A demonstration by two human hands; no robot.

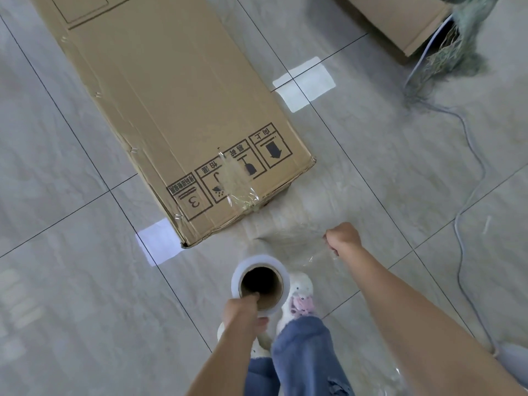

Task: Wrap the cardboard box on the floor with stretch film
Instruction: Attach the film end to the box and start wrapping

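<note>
So the cardboard box [171, 110] is lying flat on the tiled floor [71, 281], long side running away from us toward the upper left, with its near end right in front of our feet. That's handy, since the end with the printed handling symbols is where we've tacked the film down: there's a crinkly patch of stretch film [240, 181] stuck over the edge there, which we reckon is the anchor so the sheet doesn't slide off when we pull.

Below that, our left hand [243, 312] has the film roll [261, 284] with the open cardboard core facing up at us. One finger is hooked into the core and the other fingers are curled around the outside, so it's a proper grip. Holding it by the core like that probably lets the roll spin freely as film pays out.

Further right, our right hand [343, 237] is balled into a fist around a bunched bit of the clear film, just off the box's near corner. The sheet looks stretched between box, fist and roll, so we're guessing it's there to keep tension.

Way off to the upper right there's another box [400, 21] with some stringy netting [454, 52] and a cable [471, 167] trailing down the floor. Worth not tripping on when we walk around the box.
</note>
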